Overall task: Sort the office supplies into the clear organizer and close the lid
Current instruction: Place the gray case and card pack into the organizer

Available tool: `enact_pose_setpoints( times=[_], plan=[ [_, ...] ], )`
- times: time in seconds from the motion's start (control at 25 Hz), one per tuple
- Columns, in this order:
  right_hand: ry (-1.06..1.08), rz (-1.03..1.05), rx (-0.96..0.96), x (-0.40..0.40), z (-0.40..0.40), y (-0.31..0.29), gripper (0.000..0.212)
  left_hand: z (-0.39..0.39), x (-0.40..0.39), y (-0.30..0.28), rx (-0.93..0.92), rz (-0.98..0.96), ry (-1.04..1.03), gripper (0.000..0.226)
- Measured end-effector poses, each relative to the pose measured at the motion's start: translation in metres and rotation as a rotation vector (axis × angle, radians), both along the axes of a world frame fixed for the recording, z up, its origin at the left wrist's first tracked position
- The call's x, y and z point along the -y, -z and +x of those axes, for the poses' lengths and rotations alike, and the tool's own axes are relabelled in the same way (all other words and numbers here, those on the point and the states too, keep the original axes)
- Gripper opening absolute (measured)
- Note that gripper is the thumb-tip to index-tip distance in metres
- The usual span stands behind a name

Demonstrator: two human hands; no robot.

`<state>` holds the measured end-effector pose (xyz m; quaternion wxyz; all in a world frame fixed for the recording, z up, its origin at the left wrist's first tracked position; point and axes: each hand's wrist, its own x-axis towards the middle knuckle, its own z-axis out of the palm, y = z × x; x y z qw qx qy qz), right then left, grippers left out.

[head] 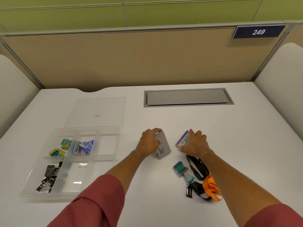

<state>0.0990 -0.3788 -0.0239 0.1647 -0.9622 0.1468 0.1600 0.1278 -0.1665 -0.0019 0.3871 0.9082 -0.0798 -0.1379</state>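
The clear organizer (54, 133) lies open at the left of the white desk, its clear lid (105, 104) flat behind it. Inside are small yellow-teal staple boxes (59, 147), a blue-grey staple box (82, 146) and black binder clips (49, 174). My left hand (150, 143) grips a grey Camlin box (163, 147) at the desk's middle. My right hand (195, 143) grips a purple-and-white box (182, 139) just to the right. A teal stamp (181, 169) and black and orange lanyards (205, 182) lie near my right forearm.
A grey cable hatch (188, 97) is set into the desk at the back. A beige partition (131, 59) with a sign reading 249 (258, 31) closes off the far edge. White side panels stand at both sides.
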Motion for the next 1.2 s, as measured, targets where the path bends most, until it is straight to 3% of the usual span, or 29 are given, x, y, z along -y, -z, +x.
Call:
enact_pose_setpoints(
  times=[0.16, 0.44, 0.56, 0.72, 1.2],
  plan=[
    [0.022, 0.005, 0.050, -0.003, -0.003, -0.005, 0.095, -0.004, -0.005, -0.004, 0.009, -0.021, -0.041, 0.045],
    [0.147, 0.247, 0.277, -0.019, -0.004, -0.025, 0.036, -0.011, -0.025, -0.022, 0.039, -0.069, -0.098, 0.042],
    [0.248, 0.392, 0.313, -0.025, -0.008, -0.036, 0.026, -0.013, -0.039, -0.031, 0.058, -0.114, -0.128, 0.039],
    [0.258, 0.416, 0.417, -0.038, -0.013, -0.053, 0.014, -0.016, -0.059, -0.042, 0.088, -0.158, -0.186, 0.037],
    [0.239, 0.455, 0.560, -0.122, -0.013, -0.075, 0.013, -0.012, -0.138, -0.058, 0.193, -0.189, -0.246, 0.017]
  ],
)
